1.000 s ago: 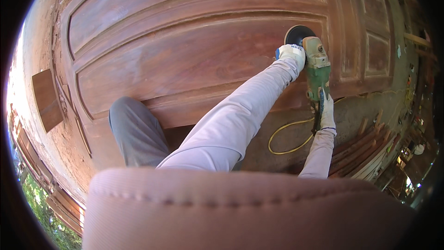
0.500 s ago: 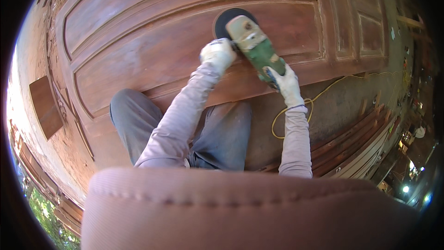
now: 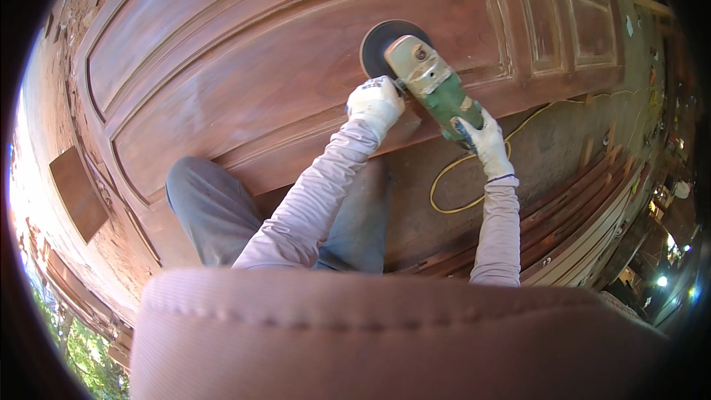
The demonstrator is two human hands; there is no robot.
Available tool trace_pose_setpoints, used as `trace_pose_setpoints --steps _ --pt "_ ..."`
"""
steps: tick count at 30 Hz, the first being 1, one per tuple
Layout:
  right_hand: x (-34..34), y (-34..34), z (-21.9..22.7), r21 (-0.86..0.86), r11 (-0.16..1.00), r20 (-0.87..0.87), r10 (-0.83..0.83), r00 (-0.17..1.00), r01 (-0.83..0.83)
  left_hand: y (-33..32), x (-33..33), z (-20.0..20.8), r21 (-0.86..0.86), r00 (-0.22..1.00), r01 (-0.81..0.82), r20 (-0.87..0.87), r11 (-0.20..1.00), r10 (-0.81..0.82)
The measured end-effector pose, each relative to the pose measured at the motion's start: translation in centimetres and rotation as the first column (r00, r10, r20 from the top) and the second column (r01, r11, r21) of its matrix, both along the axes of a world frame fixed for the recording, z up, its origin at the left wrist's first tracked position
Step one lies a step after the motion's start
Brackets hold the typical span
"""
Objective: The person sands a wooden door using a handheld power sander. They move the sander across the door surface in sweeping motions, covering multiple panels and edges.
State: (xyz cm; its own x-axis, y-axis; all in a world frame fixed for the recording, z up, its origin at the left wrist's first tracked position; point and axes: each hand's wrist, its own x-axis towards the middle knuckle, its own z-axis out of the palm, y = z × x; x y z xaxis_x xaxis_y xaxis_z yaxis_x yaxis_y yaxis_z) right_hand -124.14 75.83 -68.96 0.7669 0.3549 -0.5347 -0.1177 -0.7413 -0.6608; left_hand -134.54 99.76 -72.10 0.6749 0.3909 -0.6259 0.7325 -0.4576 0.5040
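Observation:
A green angle grinder with a dark round disc is held in both my gloved hands. My left hand is closed round its side handle near the disc. My right hand wraps the rear end of the body. The disc lies over the panel of a reddish-brown wooden door, which is flat in front of me; whether it touches the wood I cannot tell. Raised mouldings frame the door's panels.
A yellow cord loops on the floor right of my knees. Several long wooden strips lie stacked at the lower right. On the left, a brown board lies on the ground. A brown cap brim hides the lower view.
Both hands and the angle grinder have moved right and slightly nearer over the door. The view has shifted a little as well. My grip stays the same.

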Motion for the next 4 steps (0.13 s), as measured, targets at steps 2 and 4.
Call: trace_pose_setpoints --steps 2,4 --pt "1.6 -2.9 -1.1 0.035 0.998 -0.064 -0.054 0.996 0.057 -1.1 2.0 0.7 -0.021 0.999 0.052 -0.001 0.998 -0.052" --pt "2.4 -3.6 -0.5 0.215 0.955 -0.316 -0.127 0.940 0.202 -1.9 4.1 1.2 -0.046 0.993 0.119 -0.006 0.992 -0.120"
